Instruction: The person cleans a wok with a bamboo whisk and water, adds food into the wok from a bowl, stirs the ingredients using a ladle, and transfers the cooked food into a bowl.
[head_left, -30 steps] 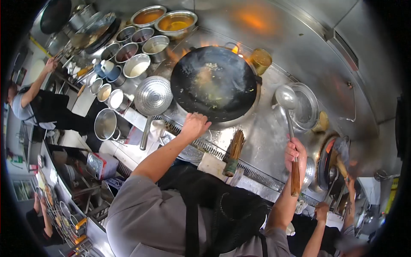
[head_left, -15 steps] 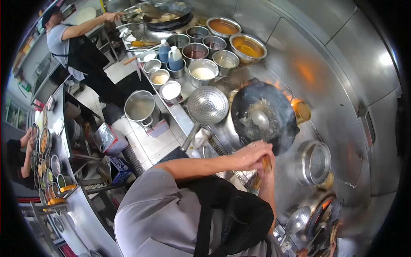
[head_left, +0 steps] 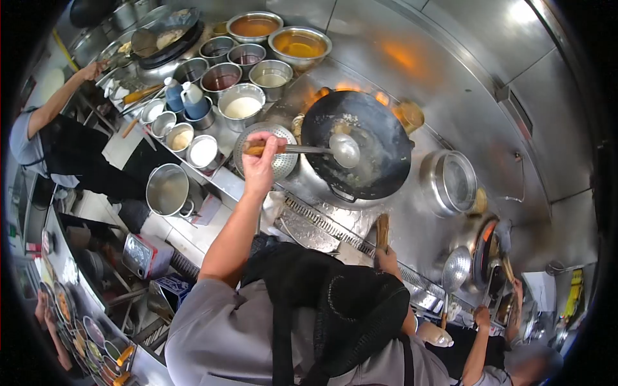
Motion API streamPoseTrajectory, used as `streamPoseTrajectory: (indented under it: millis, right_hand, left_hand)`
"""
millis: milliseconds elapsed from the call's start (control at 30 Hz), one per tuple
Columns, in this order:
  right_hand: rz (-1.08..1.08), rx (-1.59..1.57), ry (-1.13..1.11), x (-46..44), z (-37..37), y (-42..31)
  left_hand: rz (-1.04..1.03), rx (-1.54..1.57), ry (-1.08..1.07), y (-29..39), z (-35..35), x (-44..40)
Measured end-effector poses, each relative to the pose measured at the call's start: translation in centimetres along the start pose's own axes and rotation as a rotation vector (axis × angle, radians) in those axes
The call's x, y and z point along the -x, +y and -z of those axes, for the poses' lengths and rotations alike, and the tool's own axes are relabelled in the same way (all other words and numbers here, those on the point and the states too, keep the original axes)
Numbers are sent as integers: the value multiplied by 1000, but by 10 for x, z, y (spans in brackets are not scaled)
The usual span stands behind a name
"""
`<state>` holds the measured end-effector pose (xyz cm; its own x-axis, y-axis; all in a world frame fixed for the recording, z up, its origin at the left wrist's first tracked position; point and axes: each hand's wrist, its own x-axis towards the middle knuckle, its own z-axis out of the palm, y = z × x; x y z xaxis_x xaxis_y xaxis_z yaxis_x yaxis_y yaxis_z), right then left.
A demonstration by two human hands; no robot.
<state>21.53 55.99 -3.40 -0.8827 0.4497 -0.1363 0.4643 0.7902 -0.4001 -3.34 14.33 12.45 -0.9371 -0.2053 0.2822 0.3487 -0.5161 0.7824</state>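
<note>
My left hand (head_left: pixel 261 157) is closed on the wooden handle of a ladle (head_left: pixel 346 150). The ladle's metal bowl hangs over the black wok (head_left: pixel 360 183), which holds small pale bits and a shallow liquid. Under my left hand, a round perforated strainer (head_left: pixel 283 164) lies on the counter. Near the counter's front edge, my right hand (head_left: pixel 387 258) grips a short brown wooden piece (head_left: pixel 383 231) pointing up toward the wok; its exact kind is unclear.
Flames (head_left: pixel 347 86) rise behind the wok. Several metal pots of liquids and powders, including a white-powder pot (head_left: pixel 203 150), line the left. A steel pot (head_left: pixel 449 182) stands right. A stockpot (head_left: pixel 168 190) stands lower left. Co-workers (head_left: pixel 55 141) work on both sides.
My left hand has swung left with the ladle, whose bowl has shifted from over the wok's middle. My hands have moved apart; my right hand is lower, holding the wooden piece. The view has turned right.
</note>
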Motion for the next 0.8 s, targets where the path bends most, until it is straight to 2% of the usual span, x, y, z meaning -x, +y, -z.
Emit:
streamPoseTrajectory:
  millis: [67,133,200,267,333,433,467,500,533,567,600,700,733,800]
  right_hand:
    - [-511,-1069,-350,-6,49,-2]
    - [-368,-1283,-156,-3,89,-33]
    - [-178,-1360,-145,-19,129,-69]
    - [-127,-1129,-150,-51,159,-115]
    - [18,-764,-101,-83,165,-163]
    - [447,-360,-64,-161,109,-179]
    - [534,-237,-113,-171,101,-195]
    - [597,-20,-277,-192,91,-198]
    - [609,-31,-294,-213,95,-208]
    - [579,196,-337,-231,102,-218]
    - [545,424,-372,-242,105,-222]
    - [454,267,-17,-259,100,-221]
    - [461,259,-20,-259,89,-216]
    - [510,-170,166,-263,60,-204]
  left_hand:
    - [-3,-19,50,2,2,13]
    - [3,-45,-65,5,3,24]
    - [-43,-29,-127,15,-8,27]
    - [-7,170,-131,10,-13,25]
    - [-22,162,-78,5,-27,24]
    - [-7,94,27,7,-53,34]
    - [-24,81,43,7,-59,37]
    - [-20,115,100,6,-64,41]
    - [-13,148,155,8,-68,45]
    - [-20,235,255,14,-74,46]
    - [-21,215,260,12,-73,48]
    - [-97,171,389,4,-70,48]
    - [-103,163,390,4,-72,48]
    - [-117,83,385,4,-78,45]
